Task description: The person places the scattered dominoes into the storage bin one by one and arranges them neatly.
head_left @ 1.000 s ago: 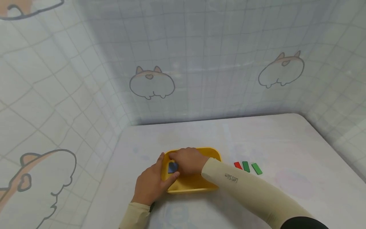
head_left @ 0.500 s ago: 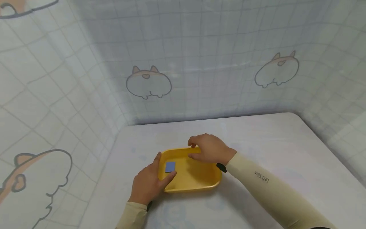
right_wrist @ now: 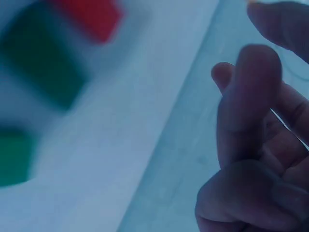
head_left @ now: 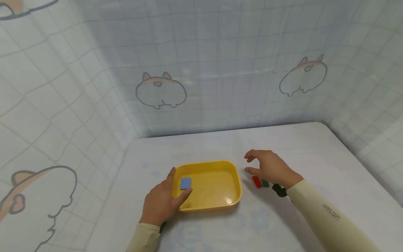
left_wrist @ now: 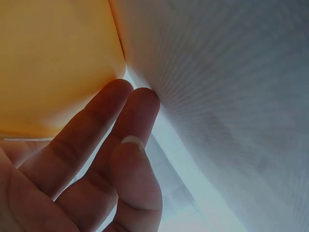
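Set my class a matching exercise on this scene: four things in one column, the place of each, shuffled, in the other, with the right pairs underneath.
1. blue square
2. red piece
3. left hand
4. right hand

A. raised above the table, holding nothing visible
B. inside the yellow tray
C. on the table, beside green pieces
D. at the yellow tray's left end

Pairs: 1-B; 2-C; 3-D; 4-A
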{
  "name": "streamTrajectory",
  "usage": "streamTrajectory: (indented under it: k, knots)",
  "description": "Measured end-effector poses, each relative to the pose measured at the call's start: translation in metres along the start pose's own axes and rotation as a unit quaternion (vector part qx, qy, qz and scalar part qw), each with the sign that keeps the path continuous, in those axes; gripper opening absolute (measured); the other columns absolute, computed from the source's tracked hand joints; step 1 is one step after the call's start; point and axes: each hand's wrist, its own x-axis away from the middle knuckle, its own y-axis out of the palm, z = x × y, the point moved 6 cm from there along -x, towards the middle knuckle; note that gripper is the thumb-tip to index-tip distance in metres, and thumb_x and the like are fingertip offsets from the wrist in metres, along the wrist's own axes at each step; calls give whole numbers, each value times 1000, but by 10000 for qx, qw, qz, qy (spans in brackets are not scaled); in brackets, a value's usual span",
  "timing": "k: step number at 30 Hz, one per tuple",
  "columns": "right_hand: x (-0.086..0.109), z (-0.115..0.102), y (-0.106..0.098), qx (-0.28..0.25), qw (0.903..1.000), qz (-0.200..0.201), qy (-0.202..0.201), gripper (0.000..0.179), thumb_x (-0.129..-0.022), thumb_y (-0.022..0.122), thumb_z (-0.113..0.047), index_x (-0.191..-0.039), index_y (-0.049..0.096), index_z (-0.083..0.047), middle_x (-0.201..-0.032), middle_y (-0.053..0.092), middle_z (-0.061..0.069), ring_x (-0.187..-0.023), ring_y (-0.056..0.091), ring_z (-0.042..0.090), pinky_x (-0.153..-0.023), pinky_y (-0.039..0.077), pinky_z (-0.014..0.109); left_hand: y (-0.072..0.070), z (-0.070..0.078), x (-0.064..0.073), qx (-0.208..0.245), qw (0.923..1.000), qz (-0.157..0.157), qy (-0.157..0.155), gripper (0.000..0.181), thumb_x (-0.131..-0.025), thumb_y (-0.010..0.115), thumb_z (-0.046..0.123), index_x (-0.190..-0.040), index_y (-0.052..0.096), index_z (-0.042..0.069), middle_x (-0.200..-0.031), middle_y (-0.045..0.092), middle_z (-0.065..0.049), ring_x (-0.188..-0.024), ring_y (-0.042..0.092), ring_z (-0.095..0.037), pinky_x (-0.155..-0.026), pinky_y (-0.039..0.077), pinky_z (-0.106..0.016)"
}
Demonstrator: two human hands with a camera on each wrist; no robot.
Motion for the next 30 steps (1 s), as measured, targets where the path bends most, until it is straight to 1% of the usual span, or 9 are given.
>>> streamTrajectory:
  k: [2,5,9,12,19,30]
  knots:
    - [8,11,4,-42,9998,-121,126,43,-92,84,-33,-129,69,-17,-116,74,-2,-111,69,26,-94,56,48,-1,-1,0,-27,10000,-17,-44,107,-88,51,89,-165,39,16,-125,74,-11,-95,74,-30,-65,57,-47]
    - [19,22,11,-134,9993,-261,238,46,-90,86,-31,-130,70,-16,-117,73,-3,-112,68,24,-96,55,48,-1,-3,2,-59,9999,-15,-110,107,-88,51,89,-165,39,15,-126,74,-11,-97,74,-30,-69,58,-49]
    - [30,30,18,-152,9987,-385,283,51,-85,91,-34,-129,70,-19,-119,71,-9,-116,65,20,-100,53,48,0,-2,3,9,9999,24,-123,105,-88,53,88,-165,39,17,-127,73,-10,-101,74,-30,-73,58,-50]
    - [35,32,20,-103,9985,-474,263,54,-82,93,-33,-130,71,-22,-122,70,-12,-120,63,19,-103,52,49,2,-1,2,70,9999,48,-95,105,-88,53,87,-165,39,18,-129,73,-9,-102,74,-29,-74,58,-50]
    - [36,38,21,13,9984,-546,153,58,-79,95,-30,-131,70,-24,-125,68,-13,-122,62,19,-104,51,49,0,6,-1,15,9999,114,-21,104,-89,52,87,-164,40,16,-126,74,-10,-97,74,-29,-71,58,-48]
    - [36,40,24,-77,9986,-525,53,56,-79,95,-28,-130,70,-25,-124,68,-15,-121,62,17,-105,51,49,0,5,0,32,9999,93,-52,104,-90,53,86,-164,40,15,-124,74,-10,-96,74,-29,-69,58,-48]
